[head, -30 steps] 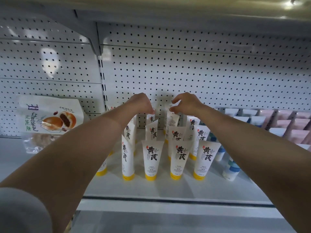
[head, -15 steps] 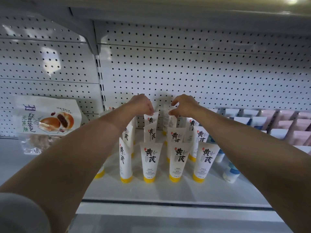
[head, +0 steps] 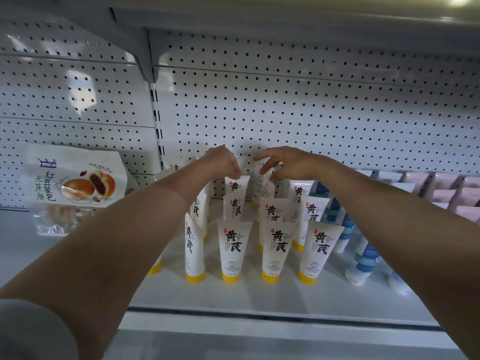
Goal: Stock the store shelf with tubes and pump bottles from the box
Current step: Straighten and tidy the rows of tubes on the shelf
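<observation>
Left hand point(head: 224, 162) pinches rear tube point(head: 235, 183) by its top | right hand point(head: 288, 163), fingers spread, touches turned tube point(head: 262, 185) | shelf point(head: 259, 300) stocked

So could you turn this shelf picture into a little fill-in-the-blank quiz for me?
1. The white tubes stand on caps coloured ____.
2. The left hand pinches the top of a tube in the ____ row.
3. The snack bag with a bun pictured on it stands to the ____ of the tubes.
4. The wall behind the shelf is a white board full of small ____.

Missing words: yellow; back; left; holes
</observation>
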`<state>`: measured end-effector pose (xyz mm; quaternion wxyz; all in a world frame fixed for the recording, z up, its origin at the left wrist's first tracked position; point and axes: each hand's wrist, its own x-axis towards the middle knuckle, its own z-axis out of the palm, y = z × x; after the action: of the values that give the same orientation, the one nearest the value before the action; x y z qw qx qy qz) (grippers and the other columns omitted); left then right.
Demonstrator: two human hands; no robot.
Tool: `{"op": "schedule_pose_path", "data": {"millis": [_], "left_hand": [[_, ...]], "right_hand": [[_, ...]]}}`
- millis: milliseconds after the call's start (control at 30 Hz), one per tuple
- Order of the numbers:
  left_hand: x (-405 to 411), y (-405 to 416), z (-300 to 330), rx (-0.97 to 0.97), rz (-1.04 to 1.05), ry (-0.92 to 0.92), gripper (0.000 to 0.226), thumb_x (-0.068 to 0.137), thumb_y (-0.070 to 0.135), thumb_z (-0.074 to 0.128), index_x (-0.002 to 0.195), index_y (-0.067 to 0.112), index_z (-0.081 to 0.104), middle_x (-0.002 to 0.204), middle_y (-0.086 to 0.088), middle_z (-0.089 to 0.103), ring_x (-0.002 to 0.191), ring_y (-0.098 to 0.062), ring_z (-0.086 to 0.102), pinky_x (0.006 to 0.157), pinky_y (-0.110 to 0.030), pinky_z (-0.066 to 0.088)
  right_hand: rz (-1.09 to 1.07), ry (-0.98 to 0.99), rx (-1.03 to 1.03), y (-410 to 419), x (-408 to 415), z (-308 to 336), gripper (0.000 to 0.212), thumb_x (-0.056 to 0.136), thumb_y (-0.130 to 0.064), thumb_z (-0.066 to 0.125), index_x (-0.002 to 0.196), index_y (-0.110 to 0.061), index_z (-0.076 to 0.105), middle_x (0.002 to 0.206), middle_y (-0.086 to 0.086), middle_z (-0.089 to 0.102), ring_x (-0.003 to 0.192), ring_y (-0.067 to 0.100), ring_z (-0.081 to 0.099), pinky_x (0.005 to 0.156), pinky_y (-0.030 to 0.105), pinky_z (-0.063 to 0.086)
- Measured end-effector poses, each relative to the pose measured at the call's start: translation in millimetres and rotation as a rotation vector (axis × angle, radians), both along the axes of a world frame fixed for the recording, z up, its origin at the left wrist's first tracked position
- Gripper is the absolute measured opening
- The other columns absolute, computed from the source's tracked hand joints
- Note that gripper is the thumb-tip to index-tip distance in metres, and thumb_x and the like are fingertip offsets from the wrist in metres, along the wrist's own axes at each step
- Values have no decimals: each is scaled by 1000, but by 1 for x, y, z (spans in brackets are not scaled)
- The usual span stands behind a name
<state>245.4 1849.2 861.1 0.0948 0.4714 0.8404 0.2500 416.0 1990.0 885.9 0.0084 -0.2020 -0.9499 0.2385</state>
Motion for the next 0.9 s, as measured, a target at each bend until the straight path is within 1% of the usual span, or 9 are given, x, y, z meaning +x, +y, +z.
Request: {"op": "schedule_pose_path", "data": {"millis": [100,167,233,333,433,533,733,800,900], "left_hand": [[0,-1,1,-1,12,-18,12,80,24,80,91,23,76,105,2,69,106,-16,62,93,-32,54],[1,-2,1,-8,16,-17,13,80,24,80,92,23,76,104,4,69,106,-15,61,92,-29,52],[1,-2,1,-6,16,-14,12,81,25,80,92,23,76,104,4,68,106,-14,60,90,-27,50],[1,-3,1,-2,12,-4,16,81,25,79,96,22,76,109,2,69,107,-15,59,87,-25,48],[1,-3,1,-4,8,-6,15,81,24,79,96,22,76,112,2,69,112,-15,58,90,-25,47],[0,-1,0,-1,11,-12,16,81,24,80,96,21,76,112,1,70,113,-15,58,94,-27,48],[0,0,0,-2,4,-22,18,80,25,80,97,20,76,114,1,69,114,-16,57,92,-27,48],[-1,0,0,-1,8,-25,18,80,25,80,98,21,76,114,1,69,113,-16,58,93,-28,49],[-1,0,-1,-9,10,-27,17,80,25,80,96,22,76,111,2,69,109,-16,60,87,-26,48]], "right_hand": [[11,5,-10,-1,0,2,69,90,8,59,145,-32,47,118,-8,70,119,15,53,98,29,45],[22,-12,-9,0,0,2,71,89,8,61,145,-33,46,117,-10,70,121,15,53,103,32,43],[33,-24,-22,1,0,1,71,88,4,66,146,-32,46,117,-10,71,121,14,53,104,32,41],[29,-14,-52,3,0,2,71,87,-1,72,145,-31,46,113,-8,72,119,13,55,101,32,42],[17,-5,-70,3,1,2,70,85,-11,78,144,-32,47,109,-8,74,110,8,60,93,27,42],[1,27,-67,3,0,-2,69,84,-20,81,144,-31,48,103,-7,74,101,3,63,83,22,43],[-61,96,-24,1,-2,-8,66,81,-28,83,140,-29,53,101,-1,74,99,13,66,82,27,48],[-83,115,-11,1,-3,-11,64,81,-29,83,138,-28,55,101,-1,73,102,16,65,83,29,46],[-109,141,24,-1,-4,-13,61,80,-29,83,136,-27,57,101,0,72,103,18,65,87,30,44]]}}
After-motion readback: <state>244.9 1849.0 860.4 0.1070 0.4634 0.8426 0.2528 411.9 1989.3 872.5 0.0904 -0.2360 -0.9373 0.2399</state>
